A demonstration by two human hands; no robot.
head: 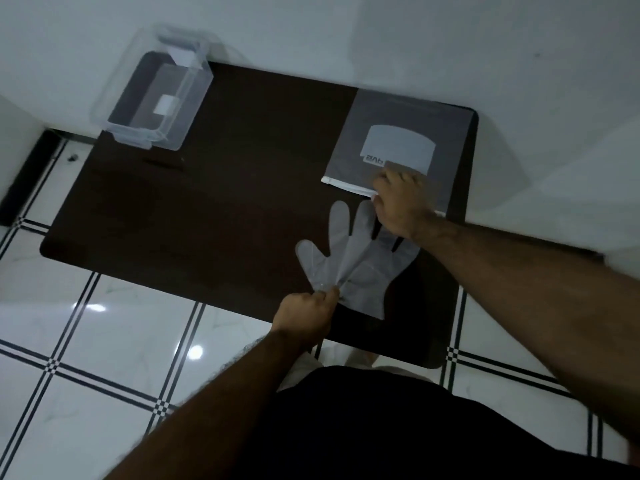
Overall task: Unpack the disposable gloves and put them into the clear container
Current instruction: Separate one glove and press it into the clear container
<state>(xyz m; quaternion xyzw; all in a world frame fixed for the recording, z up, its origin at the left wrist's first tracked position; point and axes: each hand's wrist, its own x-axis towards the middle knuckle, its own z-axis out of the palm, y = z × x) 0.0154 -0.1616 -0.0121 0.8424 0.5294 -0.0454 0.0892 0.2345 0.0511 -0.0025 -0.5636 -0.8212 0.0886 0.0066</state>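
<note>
On the dark bench (207,209) a thin glove (349,258) lies flat, its fingers pointing to the far edge. The left hand (308,315) pinches the glove at its near left side, thumb and fingers closed on the plastic. The right hand (398,202) rests at the open white edge of the grey pack (401,143); I cannot tell if it grips something. The clear container (152,98) stands open at the far left corner, well apart from both hands
</note>
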